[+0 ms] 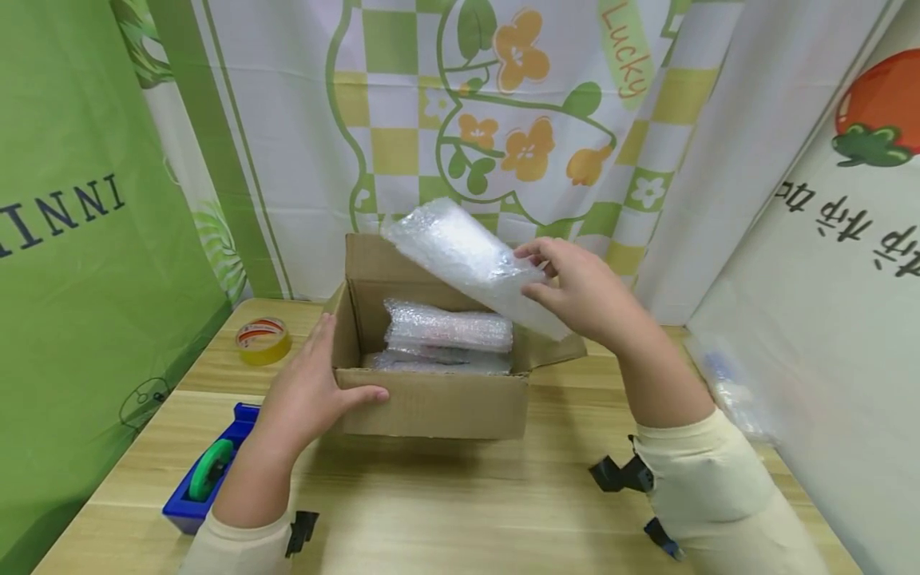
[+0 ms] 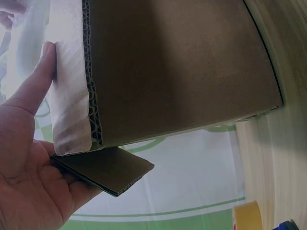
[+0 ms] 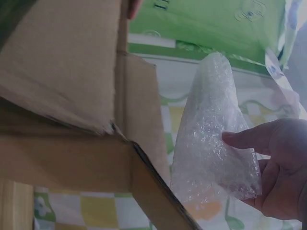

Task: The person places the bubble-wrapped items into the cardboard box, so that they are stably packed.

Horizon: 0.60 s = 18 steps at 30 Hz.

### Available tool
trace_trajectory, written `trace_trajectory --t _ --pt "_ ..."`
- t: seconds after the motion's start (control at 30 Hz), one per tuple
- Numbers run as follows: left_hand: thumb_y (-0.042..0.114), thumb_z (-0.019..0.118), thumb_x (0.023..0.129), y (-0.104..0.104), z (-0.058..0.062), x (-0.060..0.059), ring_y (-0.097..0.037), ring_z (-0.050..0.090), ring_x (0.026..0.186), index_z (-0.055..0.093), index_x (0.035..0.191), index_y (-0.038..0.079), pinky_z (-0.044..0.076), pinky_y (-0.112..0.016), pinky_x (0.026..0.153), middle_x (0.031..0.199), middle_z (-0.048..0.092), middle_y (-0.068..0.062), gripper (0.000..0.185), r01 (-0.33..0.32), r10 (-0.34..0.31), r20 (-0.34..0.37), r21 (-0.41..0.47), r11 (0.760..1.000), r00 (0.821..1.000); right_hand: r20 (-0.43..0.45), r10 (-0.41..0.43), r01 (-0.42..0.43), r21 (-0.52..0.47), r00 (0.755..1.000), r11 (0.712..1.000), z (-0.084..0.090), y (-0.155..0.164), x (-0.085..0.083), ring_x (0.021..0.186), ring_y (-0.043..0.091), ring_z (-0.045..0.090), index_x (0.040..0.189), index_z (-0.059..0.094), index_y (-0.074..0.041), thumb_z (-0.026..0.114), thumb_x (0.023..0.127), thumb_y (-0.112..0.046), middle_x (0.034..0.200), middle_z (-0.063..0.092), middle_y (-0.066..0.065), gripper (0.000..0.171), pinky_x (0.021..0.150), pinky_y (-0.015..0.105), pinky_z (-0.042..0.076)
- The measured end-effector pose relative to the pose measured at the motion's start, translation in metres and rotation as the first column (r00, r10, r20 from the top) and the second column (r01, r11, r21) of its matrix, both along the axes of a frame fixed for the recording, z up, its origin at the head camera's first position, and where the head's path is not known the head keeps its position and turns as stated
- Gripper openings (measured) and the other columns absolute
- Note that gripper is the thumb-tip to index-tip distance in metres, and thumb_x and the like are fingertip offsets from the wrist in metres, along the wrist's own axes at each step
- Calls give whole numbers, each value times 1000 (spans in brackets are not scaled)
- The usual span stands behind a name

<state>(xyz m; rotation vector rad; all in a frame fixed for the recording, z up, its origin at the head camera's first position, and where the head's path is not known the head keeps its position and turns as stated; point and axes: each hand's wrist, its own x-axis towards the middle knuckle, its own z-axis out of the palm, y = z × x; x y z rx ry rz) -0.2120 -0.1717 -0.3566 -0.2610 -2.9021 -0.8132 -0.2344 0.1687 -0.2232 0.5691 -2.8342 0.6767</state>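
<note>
An open cardboard box stands on the wooden table with bubble-wrapped bundles lying inside. My left hand grips its near left corner, thumb across the front wall, palm against the side flap. My right hand holds a bubble-wrap packet tilted above the box's right rear, pinched between thumb and fingers. In the right wrist view the packet stands next to the box's flap.
A roll of yellow tape lies at the back left of the table. A blue tape dispenser with a green wheel sits near the left front edge. Clear plastic lies along the right wall. Curtains close off the back.
</note>
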Motion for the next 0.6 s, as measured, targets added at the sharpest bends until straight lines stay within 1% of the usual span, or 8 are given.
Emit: trace_trajectory --t 0.07,0.17,0.27,0.33,0.4,0.53,0.6 --pt "78 71 64 0 0 0 -44 18 147 2 158 4 23 -61 116 164 5 -17 138 1 -1 -1 1 1000 1000 -20 43 -42 23 999 999 -8 -10 -1 113 25 58 132 56 -17 66 95 -19 129 60 4 39 93 45 51" --pt "79 70 63 0 -1 0 -44 17 147 1 158 6 23 -62 116 164 4 -17 138 2 -2 3 5 1000 1000 -76 102 -95 90 992 991 -21 -23 -2 111 21 60 129 57 -18 67 94 -19 126 61 1 36 90 41 52" --pt "78 71 63 0 0 0 -44 17 147 0 158 6 23 -62 116 164 5 -17 139 -1 1 9 11 1000 1000 -135 140 -114 186 981 976 -34 -34 -3 106 19 63 125 60 -18 68 93 -18 123 63 0 33 80 39 55" --pt "78 72 64 0 1 0 -44 17 147 0 158 7 24 -62 115 164 5 -17 138 -3 3 13 14 1000 1000 -150 160 -121 241 976 963 -41 -40 -4 102 18 65 123 62 -18 69 92 -17 122 63 -1 32 75 37 55" --pt "77 72 64 0 1 0 -44 17 148 1 158 7 24 -62 115 164 5 -17 138 -4 4 13 16 1000 1000 -152 184 -134 287 971 948 -48 -46 -6 98 17 65 120 64 -18 70 91 -15 118 65 -1 30 72 35 55" --pt "75 73 65 0 1 1 -43 17 148 3 158 5 24 -62 116 164 7 -18 136 -2 1 9 17 1000 1000 -111 243 -196 324 964 926 -63 -54 -9 96 15 65 115 65 -17 72 89 -12 114 65 -2 28 77 35 56" --pt "74 74 65 0 1 1 -43 17 148 4 158 5 23 -61 116 164 8 -18 136 -1 1 4 20 1000 1000 -77 264 -227 323 961 919 -70 -56 -11 96 15 65 114 65 -17 72 89 -12 113 65 -3 27 78 35 55"
